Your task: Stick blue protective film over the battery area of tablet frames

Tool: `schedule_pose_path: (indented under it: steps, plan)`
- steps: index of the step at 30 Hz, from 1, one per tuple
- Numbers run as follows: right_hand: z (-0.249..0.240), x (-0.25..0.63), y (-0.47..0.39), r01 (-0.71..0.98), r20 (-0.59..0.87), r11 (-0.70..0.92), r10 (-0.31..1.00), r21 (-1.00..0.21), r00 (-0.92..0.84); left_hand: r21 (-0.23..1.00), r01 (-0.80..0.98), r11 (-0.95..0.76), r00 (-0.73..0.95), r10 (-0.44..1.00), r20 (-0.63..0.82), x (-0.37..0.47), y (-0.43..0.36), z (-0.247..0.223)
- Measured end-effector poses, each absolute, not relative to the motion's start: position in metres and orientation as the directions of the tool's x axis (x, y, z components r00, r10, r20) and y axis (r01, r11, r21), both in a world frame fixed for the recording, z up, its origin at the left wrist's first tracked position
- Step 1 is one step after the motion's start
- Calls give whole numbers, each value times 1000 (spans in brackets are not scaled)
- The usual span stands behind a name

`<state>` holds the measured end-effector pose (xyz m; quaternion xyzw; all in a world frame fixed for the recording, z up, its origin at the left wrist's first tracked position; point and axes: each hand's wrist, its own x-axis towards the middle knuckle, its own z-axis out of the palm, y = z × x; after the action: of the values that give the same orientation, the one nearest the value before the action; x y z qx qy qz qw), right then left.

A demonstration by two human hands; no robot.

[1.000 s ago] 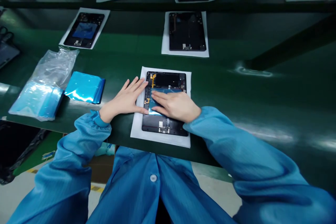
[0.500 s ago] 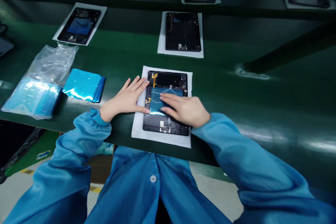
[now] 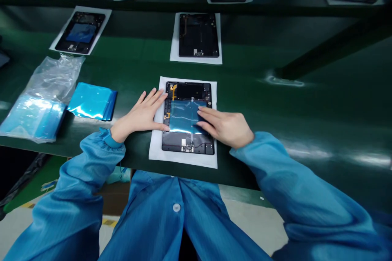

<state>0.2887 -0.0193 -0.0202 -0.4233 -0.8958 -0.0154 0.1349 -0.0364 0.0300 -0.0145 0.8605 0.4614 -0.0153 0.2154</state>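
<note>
In front of me a black tablet housing point(image 3: 171, 140) with its inside parts bare lies on a white foam sheet point(image 3: 183, 161). A shiny blue film point(image 3: 185, 117) covers the middle of the housing. My left hand point(image 3: 142, 115) rests at the left side of the housing, fingers spread, fingertips and thumb on its edge. Over the right part of the film lies my right hand point(image 3: 228, 126), its fingers stretched out and the fingertips touching the film. Neither hand grips anything.
To the left lie a stack of blue films point(image 3: 92, 101) and a clear plastic bag point(image 3: 39, 98) with more blue sheets. Farther back are another tablet housing point(image 3: 199, 36) and one with blue film point(image 3: 81, 32). Several more lie on the raised shelf. A dark post point(image 3: 324, 45) stands at right.
My right hand has slid right across the film, uncovering more of its middle. My left hand stays at the housing's left edge. The whole view has shifted slightly.
</note>
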Motion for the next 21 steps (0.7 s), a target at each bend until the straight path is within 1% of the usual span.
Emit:
schedule_pose_path:
  steps: [2,4,6,8,10,12,14,17,19,21]
  plan:
    - [-23,297,-27,685,263,724,678,-76,-687,351,804,-479,570,789,-228,-36,30,-14]
    - [-26,301,-33,632,286,770,627,-88,-724,345,805,-483,572,787,-231,-37,30,-14]
    - [-29,300,-28,649,308,752,649,-118,-696,340,806,-484,572,785,-239,-37,30,-13]
    - [-31,297,-15,714,320,686,714,-140,-623,339,814,-472,562,787,-255,-38,30,-12]
    - [-33,294,-1,757,332,639,749,-133,-574,337,826,-453,546,792,-273,-38,31,-10]
    - [-33,293,4,727,355,676,713,-121,-605,337,831,-442,537,793,-286,-38,31,-9]
    - [-32,296,-2,629,392,766,623,-132,-676,338,829,-445,543,787,-293,-38,31,-9]
    - [-33,304,-17,496,471,848,520,-186,-712,320,829,-458,548,776,-311,-40,30,-4]
    - [-34,308,-22,478,516,845,527,-238,-675,289,843,-453,533,776,-337,-38,32,4]
    - [-36,308,-21,497,541,808,584,-317,-605,248,859,-448,509,801,-314,-30,40,14]
